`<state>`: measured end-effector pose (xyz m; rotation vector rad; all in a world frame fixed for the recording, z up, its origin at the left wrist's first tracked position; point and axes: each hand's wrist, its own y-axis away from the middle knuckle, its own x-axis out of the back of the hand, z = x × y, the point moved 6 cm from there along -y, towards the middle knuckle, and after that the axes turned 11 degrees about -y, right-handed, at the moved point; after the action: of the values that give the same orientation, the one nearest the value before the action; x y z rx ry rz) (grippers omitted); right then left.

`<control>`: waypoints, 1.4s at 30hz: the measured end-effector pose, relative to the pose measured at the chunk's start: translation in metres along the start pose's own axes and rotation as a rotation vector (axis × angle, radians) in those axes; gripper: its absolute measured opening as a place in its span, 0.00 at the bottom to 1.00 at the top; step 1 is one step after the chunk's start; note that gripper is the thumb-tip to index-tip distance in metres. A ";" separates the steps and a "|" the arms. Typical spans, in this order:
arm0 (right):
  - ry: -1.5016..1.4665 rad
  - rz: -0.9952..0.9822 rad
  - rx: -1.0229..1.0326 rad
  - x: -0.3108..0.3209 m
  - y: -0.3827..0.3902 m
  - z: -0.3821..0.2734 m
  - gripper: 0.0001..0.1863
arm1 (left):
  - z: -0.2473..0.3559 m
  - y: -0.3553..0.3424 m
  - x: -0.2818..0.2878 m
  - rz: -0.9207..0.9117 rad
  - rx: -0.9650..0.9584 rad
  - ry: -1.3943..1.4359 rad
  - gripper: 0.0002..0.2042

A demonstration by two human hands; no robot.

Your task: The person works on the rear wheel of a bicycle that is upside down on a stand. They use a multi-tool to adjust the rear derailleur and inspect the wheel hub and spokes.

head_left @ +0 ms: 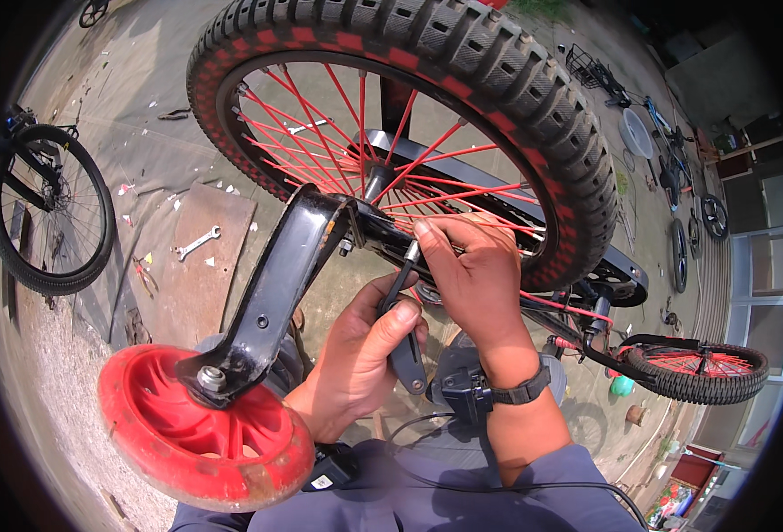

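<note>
My left hand is wrapped round a flat black metal arm with a hole at its lower end, below the bike frame. My right hand pinches a silver fitting at that arm's upper end, against the black frame tube beside the rear wheel's hub. The big wheel has red spokes and a red-checked tire. A black training-wheel bracket bolts onto the frame at the left, carrying a red small wheel at lower left.
Another bike wheel stands at the left. A spanner lies on a brown board, near pliers. At right lie bike parts, loose wheels and a white basin. The front wheel extends to the lower right.
</note>
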<state>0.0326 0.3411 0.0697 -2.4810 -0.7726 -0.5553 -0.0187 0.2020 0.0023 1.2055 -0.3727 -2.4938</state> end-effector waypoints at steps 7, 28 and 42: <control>-0.001 -0.001 -0.014 0.000 -0.001 -0.002 0.11 | -0.007 0.000 -0.004 -0.063 0.014 0.229 0.28; -0.014 -0.038 -0.051 0.000 -0.002 -0.003 0.12 | -0.007 -0.001 -0.010 -0.118 0.080 0.313 0.22; -0.005 -0.047 -0.017 0.001 -0.002 -0.002 0.11 | 0.054 0.011 -0.007 0.223 -0.537 -1.652 0.27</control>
<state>0.0314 0.3415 0.0727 -2.4864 -0.8336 -0.5757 -0.0552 0.1994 0.0444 -1.1673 -0.1226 -2.4713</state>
